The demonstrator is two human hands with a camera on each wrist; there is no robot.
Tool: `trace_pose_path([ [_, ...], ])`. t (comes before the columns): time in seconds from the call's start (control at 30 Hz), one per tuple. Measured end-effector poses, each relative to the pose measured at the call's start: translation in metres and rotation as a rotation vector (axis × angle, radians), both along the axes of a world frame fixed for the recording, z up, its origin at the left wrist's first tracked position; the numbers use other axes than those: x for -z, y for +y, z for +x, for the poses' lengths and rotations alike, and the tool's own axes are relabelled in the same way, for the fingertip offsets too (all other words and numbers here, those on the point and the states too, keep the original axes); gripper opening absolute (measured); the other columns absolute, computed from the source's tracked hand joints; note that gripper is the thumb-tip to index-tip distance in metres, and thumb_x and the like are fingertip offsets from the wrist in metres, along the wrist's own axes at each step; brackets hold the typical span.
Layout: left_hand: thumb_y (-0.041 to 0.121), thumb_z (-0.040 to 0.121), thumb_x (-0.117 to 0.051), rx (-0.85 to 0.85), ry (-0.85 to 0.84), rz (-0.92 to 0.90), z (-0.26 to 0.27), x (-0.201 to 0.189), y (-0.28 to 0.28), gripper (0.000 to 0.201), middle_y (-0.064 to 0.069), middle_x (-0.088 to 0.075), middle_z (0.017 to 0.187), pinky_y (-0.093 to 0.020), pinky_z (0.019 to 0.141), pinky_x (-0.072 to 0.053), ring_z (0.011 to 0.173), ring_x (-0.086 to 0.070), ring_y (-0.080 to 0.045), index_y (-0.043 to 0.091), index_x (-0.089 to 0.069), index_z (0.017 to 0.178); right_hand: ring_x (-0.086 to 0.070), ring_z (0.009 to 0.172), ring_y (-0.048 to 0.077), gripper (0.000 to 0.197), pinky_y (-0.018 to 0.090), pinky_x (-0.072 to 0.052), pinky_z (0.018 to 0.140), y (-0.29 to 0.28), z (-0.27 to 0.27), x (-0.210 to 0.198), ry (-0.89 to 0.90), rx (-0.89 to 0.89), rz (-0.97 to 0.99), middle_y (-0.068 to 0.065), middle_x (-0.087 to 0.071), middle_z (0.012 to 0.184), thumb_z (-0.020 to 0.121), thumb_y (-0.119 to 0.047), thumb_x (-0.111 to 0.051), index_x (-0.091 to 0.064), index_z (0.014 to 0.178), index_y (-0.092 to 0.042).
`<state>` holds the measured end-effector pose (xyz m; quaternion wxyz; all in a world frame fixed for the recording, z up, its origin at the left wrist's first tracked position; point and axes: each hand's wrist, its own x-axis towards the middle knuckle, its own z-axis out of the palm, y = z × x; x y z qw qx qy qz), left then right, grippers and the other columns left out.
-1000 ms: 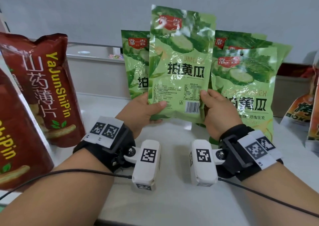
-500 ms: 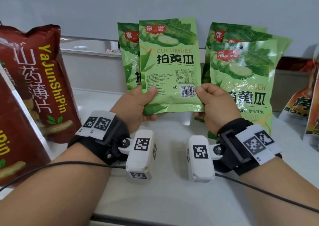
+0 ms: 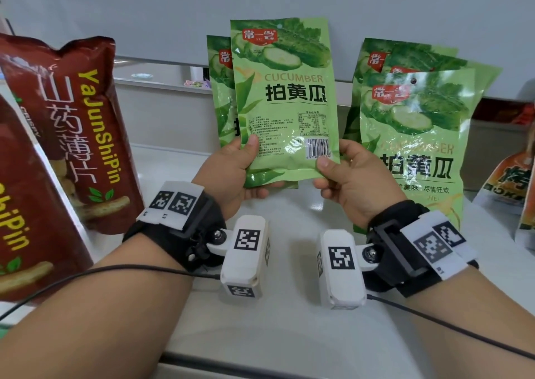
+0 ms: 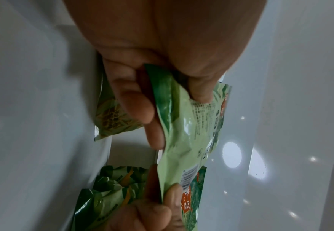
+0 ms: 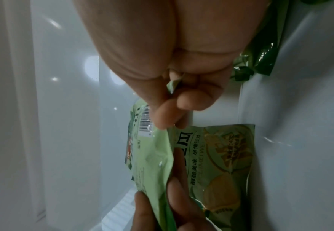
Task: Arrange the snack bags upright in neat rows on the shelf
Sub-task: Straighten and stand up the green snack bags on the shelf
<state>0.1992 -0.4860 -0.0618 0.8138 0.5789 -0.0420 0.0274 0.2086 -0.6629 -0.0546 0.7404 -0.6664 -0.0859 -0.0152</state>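
A green cucumber snack bag (image 3: 285, 100) is held upright above the white shelf (image 3: 289, 306), its back label facing me. My left hand (image 3: 237, 170) pinches its lower left corner, thumb on the front. My right hand (image 3: 347, 175) pinches the lower right corner by the barcode. Both wrist views show the same bag (image 4: 183, 140) (image 5: 152, 156) pinched between thumb and fingers. Right behind it, another green bag (image 3: 221, 89) stands against the back wall. Several more green bags (image 3: 414, 135) stand in a stack to the right.
Two tall dark red snack bags (image 3: 81, 135) (image 3: 26, 204) lean at the left. Orange bags (image 3: 512, 184) stand at the far right edge. The shelf's front edge (image 3: 289, 367) runs under my forearms. Bare shelf lies between the green stacks.
The held bag dropped lower and moved slightly left a second ago, then rose a little and straightened upright. Both hands kept their pinch on its lower corners.
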Motion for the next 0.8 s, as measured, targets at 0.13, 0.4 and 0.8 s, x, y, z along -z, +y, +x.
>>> trace_pose_path([
  [0.13, 0.031, 0.100, -0.038, -0.025, -0.005, 0.008, -0.001, -0.003, 0.000, 0.028, -0.004, -0.069, 0.087, -0.020, 0.038, -0.047, 0.052, -0.066, -0.019, 0.018, -0.050, 0.122, -0.058, 0.048, 0.007, 0.037, 0.019, -0.047, 0.045, 0.002, -0.002, -0.001, 0.048, -0.015, 0.009, 0.004, -0.062, 0.104, 0.088, -0.006, -0.059, -0.048, 0.124, -0.010],
  [0.4, 0.025, 0.095, -0.050, 0.010, -0.141, 0.184, -0.004, 0.002, 0.000, 0.017, 0.008, -0.073, 0.100, -0.023, 0.072, -0.055, 0.093, -0.067, -0.017, 0.027, -0.061, 0.108, -0.055, 0.086, 0.011, 0.061, 0.033, -0.047, 0.082, 0.003, -0.007, -0.006, -0.142, 0.139, -0.257, -0.001, -0.054, 0.099, 0.069, -0.051, -0.070, -0.042, 0.117, -0.024],
  [0.8, 0.044, 0.096, -0.033, -0.111, -0.249, -0.048, -0.024, -0.024, 0.005, 0.045, -0.001, -0.071, 0.067, -0.024, 0.054, -0.047, 0.050, -0.061, -0.011, 0.011, -0.061, 0.082, -0.069, 0.089, 0.011, 0.031, 0.029, -0.055, 0.076, 0.002, -0.010, -0.007, -0.212, -0.008, -0.219, -0.007, -0.073, 0.097, 0.081, -0.017, -0.069, -0.060, 0.111, -0.019],
])
